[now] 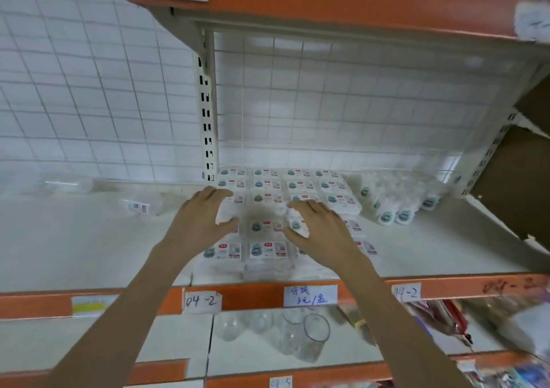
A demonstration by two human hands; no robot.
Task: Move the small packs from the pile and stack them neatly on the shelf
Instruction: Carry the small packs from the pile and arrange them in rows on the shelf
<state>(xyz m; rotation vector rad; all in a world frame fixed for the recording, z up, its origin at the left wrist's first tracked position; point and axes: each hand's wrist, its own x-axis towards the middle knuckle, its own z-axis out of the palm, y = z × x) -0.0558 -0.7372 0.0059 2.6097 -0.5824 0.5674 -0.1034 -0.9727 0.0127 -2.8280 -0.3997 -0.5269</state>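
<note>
Most packs already stacked in rows on shelf; loose pile at right still to go. Left hand & right hand each grip a pack over mid-stack.

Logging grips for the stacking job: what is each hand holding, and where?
Each holds a small pack by its edges: left hand on one pack, right hand on another.
</note>
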